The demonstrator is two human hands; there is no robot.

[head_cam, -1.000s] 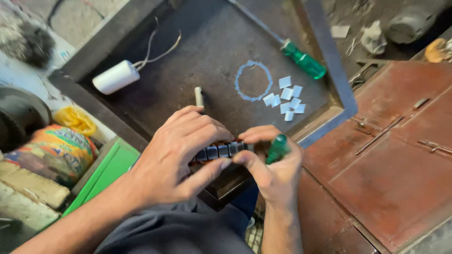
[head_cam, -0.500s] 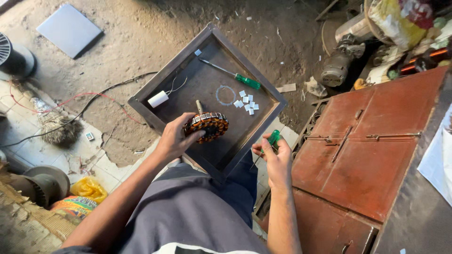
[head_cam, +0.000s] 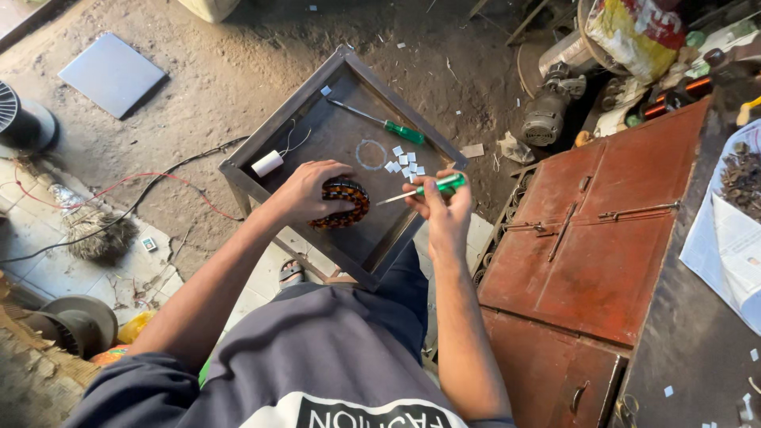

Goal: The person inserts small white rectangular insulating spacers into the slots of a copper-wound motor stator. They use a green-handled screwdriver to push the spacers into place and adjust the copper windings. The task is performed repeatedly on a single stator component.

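Stator (head_cam: 342,203) steadying under left hand (head_cam: 305,192); gripping green-handled screwdriver (head_cam: 422,189) in right hand (head_cam: 444,208), angling tip toward windings, keeping pressure light, avoiding wire damage.

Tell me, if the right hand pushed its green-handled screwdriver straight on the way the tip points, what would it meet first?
Most likely the round copper-wound coil under the left hand: the right hand aims the screwdriver at it across the tray, though depth is unclear.
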